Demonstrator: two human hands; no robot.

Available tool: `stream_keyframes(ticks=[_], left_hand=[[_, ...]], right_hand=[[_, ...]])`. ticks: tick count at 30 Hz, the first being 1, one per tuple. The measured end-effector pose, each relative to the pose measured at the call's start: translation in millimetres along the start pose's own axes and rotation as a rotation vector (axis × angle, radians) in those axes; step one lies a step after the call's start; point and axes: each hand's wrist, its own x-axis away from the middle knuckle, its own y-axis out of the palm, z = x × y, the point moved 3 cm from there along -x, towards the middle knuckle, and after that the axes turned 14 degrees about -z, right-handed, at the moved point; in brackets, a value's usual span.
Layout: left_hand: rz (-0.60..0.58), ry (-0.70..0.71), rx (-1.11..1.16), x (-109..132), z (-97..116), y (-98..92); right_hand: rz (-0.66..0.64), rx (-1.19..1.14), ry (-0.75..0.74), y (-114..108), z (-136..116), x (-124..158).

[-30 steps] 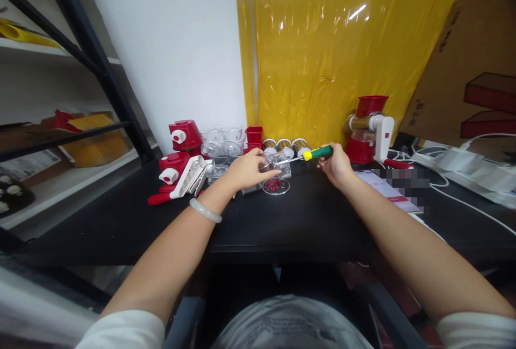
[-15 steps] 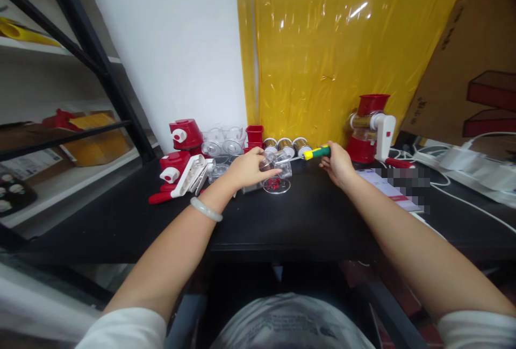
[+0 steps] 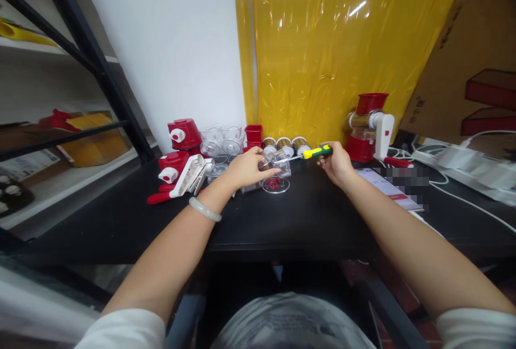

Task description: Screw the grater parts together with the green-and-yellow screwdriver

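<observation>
My left hand [image 3: 250, 168] is closed around a clear plastic part [image 3: 284, 168], held a little above the table. My right hand [image 3: 337, 164] grips a screwdriver [image 3: 317, 152] by its yellow and green handle. The shaft points left and reaches the clear part; whether the tip touches a screw is too small to tell. Below the clear part lies a round clear dish [image 3: 278, 190] with small red pieces [image 3: 272, 183] in it. Just behind stand several metal grater drums [image 3: 284, 146] with white rims.
Red housings [image 3: 184, 133], white crank handles [image 3: 187, 177] and clear cups [image 3: 221, 141] stand at the left. An assembled red and white rotary grater [image 3: 366, 128] is at the right, near a phone-like screen [image 3: 389, 187] and a power strip [image 3: 479, 163] with white cables.
The screwdriver's handle has turned slightly in my right hand, showing more yellow. My left hand and the clear part stay in place; the whole view has shifted very slightly.
</observation>
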Motion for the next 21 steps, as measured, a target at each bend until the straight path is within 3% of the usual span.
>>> stream_keyframes(ticks=[11,16,21], left_hand=[[-0.003,-0.003,-0.016,-0.2,0.9,-0.3],[-0.014,-0.003,-0.020,-0.3,1.4,-0.5],[-0.014,0.000,-0.021,-0.4,0.5,-0.2]], right_hand=[[-0.077,-0.020,-0.046,-3.4,-3.5,1.0],[-0.048,-0.034,-0.050,-2.7,-2.1,-0.3],[-0.003,0.138,-0.142,-6.1,1.3,-5.3]])
